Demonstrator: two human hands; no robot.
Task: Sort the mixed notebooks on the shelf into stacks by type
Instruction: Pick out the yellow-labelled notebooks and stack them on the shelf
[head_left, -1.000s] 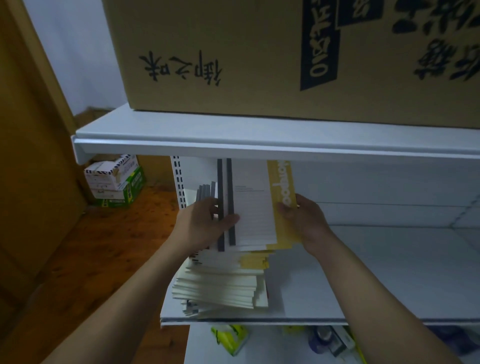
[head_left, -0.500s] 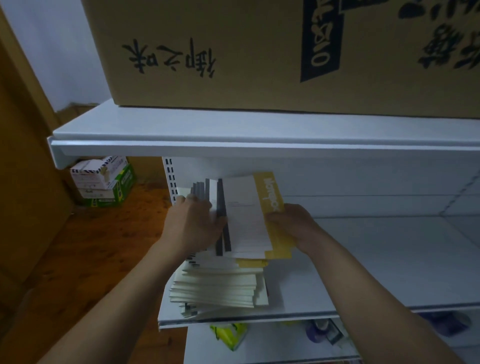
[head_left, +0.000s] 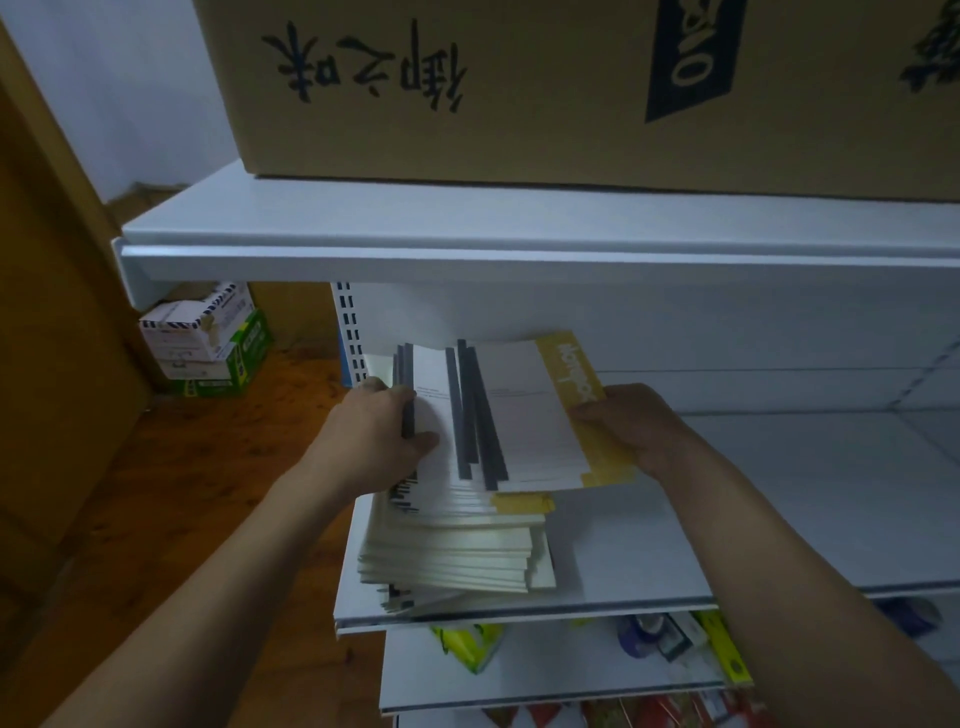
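Note:
A tall stack of mixed notebooks (head_left: 457, 551) sits at the left end of the white shelf (head_left: 753, 525). Its upper layers are fanned out: white notebooks with grey spines (head_left: 472, 415) and, under them on the right, a yellow-spined notebook (head_left: 576, 379). My left hand (head_left: 379, 431) grips the left part of the fan, thumb on a white cover. My right hand (head_left: 631, 423) holds the right edge of the fanned top group at the yellow-spined notebook. Lower notebooks show cream page edges.
A big cardboard box (head_left: 571, 88) rests on the upper shelf (head_left: 467, 244), overhanging the work area. Small boxes (head_left: 208, 338) stand on the wooden floor at left. Coloured packages (head_left: 670, 639) lie on the lower shelf. The shelf to the right of the stack is bare white.
The top notebooks have fanned wider and tilted to the right. My left hand slid left to the far spines, and my right hand drew the yellow-spined notebook outward.

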